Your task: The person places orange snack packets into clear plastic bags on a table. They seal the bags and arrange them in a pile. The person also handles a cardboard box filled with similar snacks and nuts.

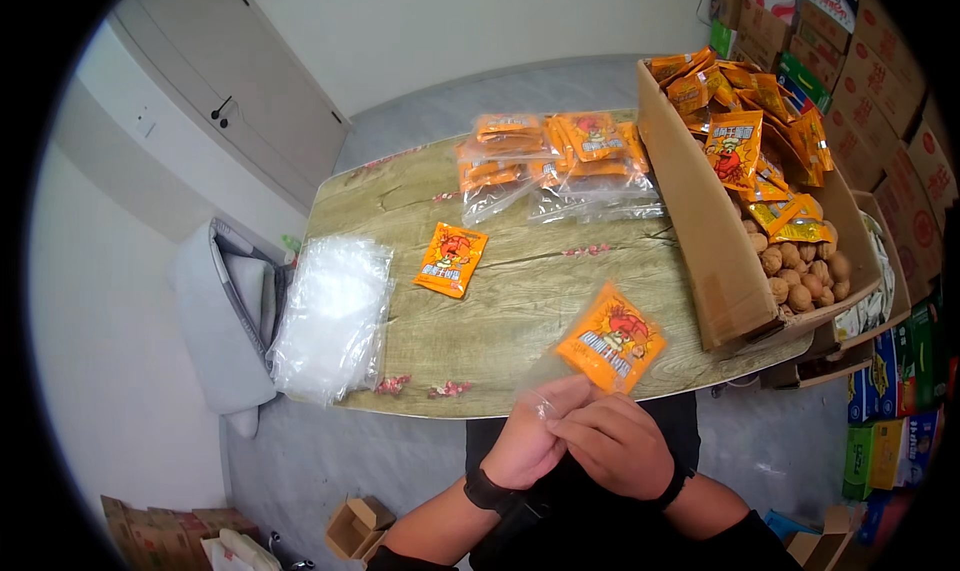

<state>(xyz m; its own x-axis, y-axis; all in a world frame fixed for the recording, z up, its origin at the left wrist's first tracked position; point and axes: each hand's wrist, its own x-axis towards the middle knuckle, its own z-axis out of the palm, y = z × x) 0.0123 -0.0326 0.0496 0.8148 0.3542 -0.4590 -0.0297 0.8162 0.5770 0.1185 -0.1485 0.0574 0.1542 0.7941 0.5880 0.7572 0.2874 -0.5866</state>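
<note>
My left hand (536, 432) and my right hand (619, 443) meet at the table's near edge, both gripping a clear plastic bag (541, 376). An orange snack packet (611, 338) with a red cartoon lies just beyond the fingertips, at the bag; whether it is fully inside I cannot tell. A single orange packet (451, 260) lies flat on the table, left of centre. To its left is a stack of clear plastic bags (330, 320). Filled bags of orange packets (495, 170) lie at the table's far side, with loose-looking packets (592, 136) on top at the right.
An open cardboard box (679, 218) at the table's right holds many orange packets (731, 151) and walnuts (806, 275). Stacked cartons (862, 98) line the right side. A grey chair (217, 323) stands left of the wood-patterned table (517, 286). A small open carton (356, 530) is on the floor.
</note>
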